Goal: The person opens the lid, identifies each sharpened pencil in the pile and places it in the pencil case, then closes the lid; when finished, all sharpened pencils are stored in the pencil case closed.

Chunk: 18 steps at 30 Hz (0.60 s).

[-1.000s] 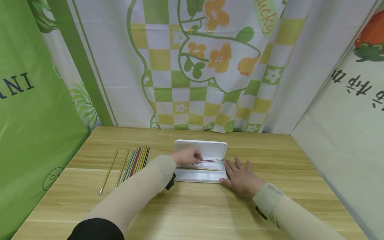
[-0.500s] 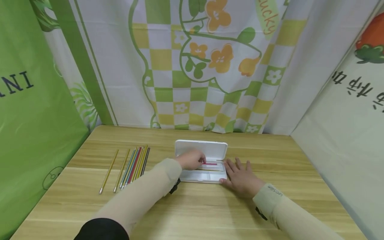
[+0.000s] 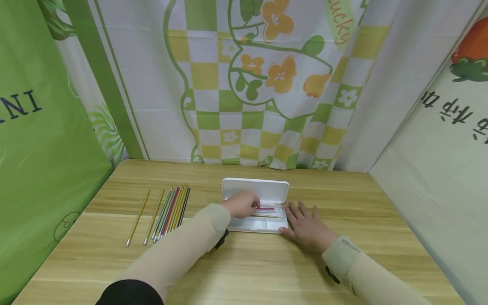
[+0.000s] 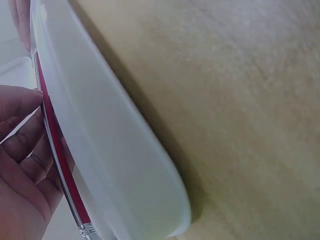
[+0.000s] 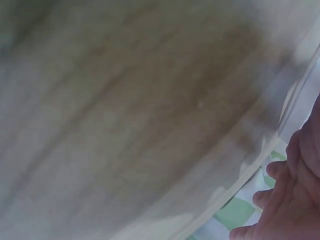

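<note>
A white pencil case (image 3: 254,230) lies on the table with its lid (image 3: 271,189) raised at the back. My left hand (image 3: 242,204) is over the left part of the case and pinches a red pencil (image 3: 265,208) between thumb and fingers. In the left wrist view the same red pencil (image 4: 60,155), with silver stripes and a metal band at one end, runs along the case's inner wall. A gold pencil (image 3: 268,216) lies in the case, partly hidden by the left hand. My right hand (image 3: 306,228) rests with fingers spread at the case's right end.
To the left lies a row of several pencils (image 3: 173,212) in blue, red, gold and black. Two gold ones lie apart, the outermost pencil (image 3: 138,218) farthest left. A patterned curtain (image 3: 244,106) hangs behind the wooden table (image 3: 244,271).
My left hand has moved slightly right over the case with the red pencil, which now lies lower, beside the gold one. The right hand has stayed in place.
</note>
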{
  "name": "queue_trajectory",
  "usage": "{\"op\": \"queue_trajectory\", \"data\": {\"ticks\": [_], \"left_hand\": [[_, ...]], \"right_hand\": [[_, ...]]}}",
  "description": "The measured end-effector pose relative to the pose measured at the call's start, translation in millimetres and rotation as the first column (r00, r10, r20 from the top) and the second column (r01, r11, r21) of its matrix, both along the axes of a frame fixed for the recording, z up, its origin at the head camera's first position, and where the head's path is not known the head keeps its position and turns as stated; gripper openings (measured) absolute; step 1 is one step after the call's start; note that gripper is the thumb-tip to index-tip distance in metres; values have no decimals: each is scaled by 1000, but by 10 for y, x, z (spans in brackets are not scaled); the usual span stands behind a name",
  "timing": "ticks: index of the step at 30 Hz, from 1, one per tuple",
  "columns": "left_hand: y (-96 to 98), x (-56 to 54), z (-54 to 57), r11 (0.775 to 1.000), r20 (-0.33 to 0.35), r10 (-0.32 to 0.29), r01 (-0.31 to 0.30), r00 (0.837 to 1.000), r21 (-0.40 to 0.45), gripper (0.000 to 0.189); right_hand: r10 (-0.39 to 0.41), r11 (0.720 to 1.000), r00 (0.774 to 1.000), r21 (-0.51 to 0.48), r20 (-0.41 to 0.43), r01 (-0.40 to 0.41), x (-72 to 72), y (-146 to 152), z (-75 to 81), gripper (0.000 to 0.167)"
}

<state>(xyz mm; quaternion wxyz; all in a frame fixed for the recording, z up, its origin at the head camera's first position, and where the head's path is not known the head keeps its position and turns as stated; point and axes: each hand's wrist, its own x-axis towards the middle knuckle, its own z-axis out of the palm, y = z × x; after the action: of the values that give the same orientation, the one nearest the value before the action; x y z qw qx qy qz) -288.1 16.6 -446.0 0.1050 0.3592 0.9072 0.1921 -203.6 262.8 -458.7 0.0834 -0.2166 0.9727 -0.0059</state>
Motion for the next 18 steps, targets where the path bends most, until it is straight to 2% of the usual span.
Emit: {"op": "queue_trajectory", "data": {"ticks": [6,13,16,18], "left_hand": [[6,1,-22,1000,1,-1,1,1000,-2,17],[35,47,15,999,-54,-39,38,998,-21,18],[55,84,35,999,-56,-30,28,998,-37,19],[71,80,10,999,-60,-18,16,998,-37,20]], "right_hand": [[12,1000,998,-20,-55,-14,-16,44,-100,91],[12,999,997,-33,-83,-15,-29,57,-156,87],[8,999,997,-35,-82,-11,-31,59,-165,86],[4,999,997,-33,-79,-7,-30,60,-163,86]]}}
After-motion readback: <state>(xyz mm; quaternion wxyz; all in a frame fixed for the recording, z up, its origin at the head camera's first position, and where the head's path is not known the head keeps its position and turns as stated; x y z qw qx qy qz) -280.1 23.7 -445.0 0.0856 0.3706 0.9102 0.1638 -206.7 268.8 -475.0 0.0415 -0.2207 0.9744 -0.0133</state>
